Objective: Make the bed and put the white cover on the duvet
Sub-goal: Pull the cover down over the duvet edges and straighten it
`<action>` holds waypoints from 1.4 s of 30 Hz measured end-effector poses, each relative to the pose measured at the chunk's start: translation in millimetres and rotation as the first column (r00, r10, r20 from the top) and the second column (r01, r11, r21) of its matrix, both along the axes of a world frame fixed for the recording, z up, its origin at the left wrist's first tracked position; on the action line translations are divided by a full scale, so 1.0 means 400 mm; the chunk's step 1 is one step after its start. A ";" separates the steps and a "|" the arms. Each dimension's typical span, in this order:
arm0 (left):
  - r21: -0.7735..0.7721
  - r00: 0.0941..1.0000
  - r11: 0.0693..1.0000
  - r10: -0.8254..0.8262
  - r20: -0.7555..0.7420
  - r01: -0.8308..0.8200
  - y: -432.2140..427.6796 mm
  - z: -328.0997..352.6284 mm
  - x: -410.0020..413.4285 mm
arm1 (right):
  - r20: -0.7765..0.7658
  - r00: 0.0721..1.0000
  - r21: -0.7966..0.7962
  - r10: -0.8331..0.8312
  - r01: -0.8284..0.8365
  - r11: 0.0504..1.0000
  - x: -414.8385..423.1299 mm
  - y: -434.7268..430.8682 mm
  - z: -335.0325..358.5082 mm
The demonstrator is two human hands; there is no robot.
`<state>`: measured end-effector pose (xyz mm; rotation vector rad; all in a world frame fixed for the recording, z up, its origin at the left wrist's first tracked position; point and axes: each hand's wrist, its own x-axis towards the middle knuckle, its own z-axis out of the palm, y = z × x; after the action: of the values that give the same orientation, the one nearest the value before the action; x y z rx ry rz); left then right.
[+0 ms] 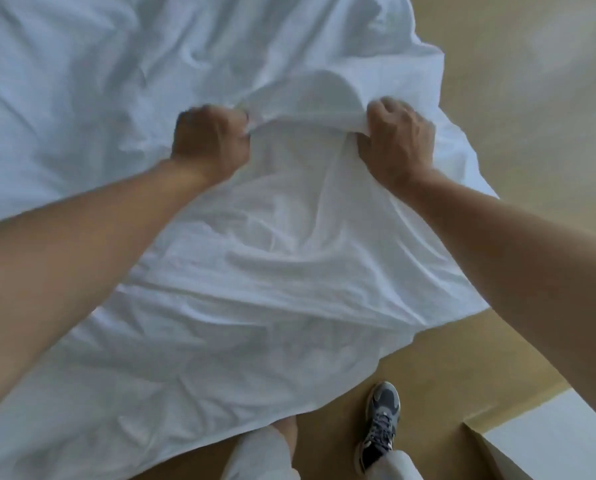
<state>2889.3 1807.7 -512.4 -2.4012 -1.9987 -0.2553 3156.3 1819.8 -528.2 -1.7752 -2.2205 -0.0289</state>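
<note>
A white duvet cover (255, 271) lies crumpled over the bed and fills most of the head view, its near edge hanging down toward my legs. My left hand (210, 143) is clenched on a bunched fold of the cover near the middle of the frame. My right hand (398, 143) grips the same raised fold a little to the right. Between the two hands the cloth stands up in a rounded hump (307, 95). Whether the duvet is inside the cover cannot be told.
Tan floor (514, 116) runs along the right side of the bed and in front of it. My grey shoe (381, 427) stands on the floor at the bottom. A white block with a tan side (559, 441) sits at the lower right corner.
</note>
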 end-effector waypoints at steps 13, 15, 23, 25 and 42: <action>-0.710 0.964 0.678 -0.010 -0.266 -0.189 -0.314 -0.139 0.021 | 0.297 0.955 -0.628 -0.014 0.206 0.750 0.112 -0.154 -0.281; -0.760 0.968 0.616 0.017 -0.249 -0.207 -0.324 -0.110 0.037 | 0.300 0.954 -0.662 0.004 0.205 0.721 0.114 -0.164 -0.259; -0.820 0.961 0.562 -0.153 -0.231 -0.107 -0.466 0.028 0.027 | -0.061 0.831 -0.389 0.553 -0.530 0.753 0.062 -0.494 -0.173; -0.789 0.901 0.602 -0.267 -0.343 -0.122 -0.490 0.064 -0.035 | -0.030 0.767 -0.465 0.641 -0.578 0.671 0.078 -0.526 -0.215; -0.430 0.871 0.821 0.155 -0.466 -0.376 -0.744 0.014 -0.149 | 0.488 0.553 -0.822 0.675 0.033 0.568 -0.029 -0.611 -0.107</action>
<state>2829.7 1510.3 -506.7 -2.0816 -2.3520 0.8239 3144.9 1575.4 -571.1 -1.7580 -3.7011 0.3812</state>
